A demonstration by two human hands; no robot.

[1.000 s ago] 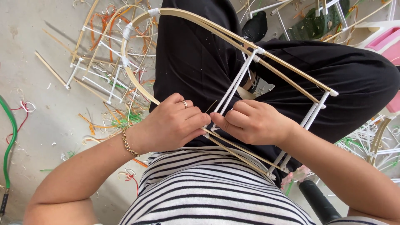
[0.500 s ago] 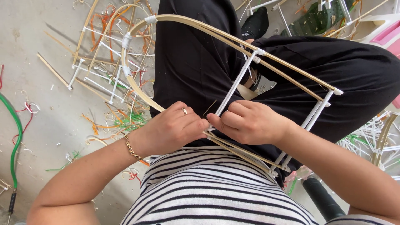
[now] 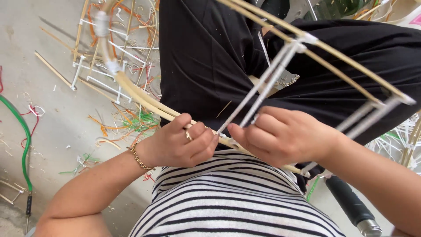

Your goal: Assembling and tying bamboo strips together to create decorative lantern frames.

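A frame of thin bamboo strips (image 3: 144, 98) joined by white-wrapped struts (image 3: 263, 90) lies across my lap, over black trousers. My left hand (image 3: 180, 145), with a ring and a gold bracelet, is closed around the lower curved strip. My right hand (image 3: 283, 136) pinches the same strip just to the right, at the foot of two white struts. The fingertips of both hands nearly meet at that joint. The fingers hide what lies between them.
On the concrete floor at left lie loose bamboo sticks (image 3: 52, 68), white-wrapped pieces and orange and green wire scraps (image 3: 131, 120). A green cable (image 3: 19, 131) runs down the far left. A black handle (image 3: 351, 206) sticks out at lower right.
The view has moved closer to the hands and frame. Both hands stay at the same joint on the lower strip; the left fingers have shifted slightly along it.
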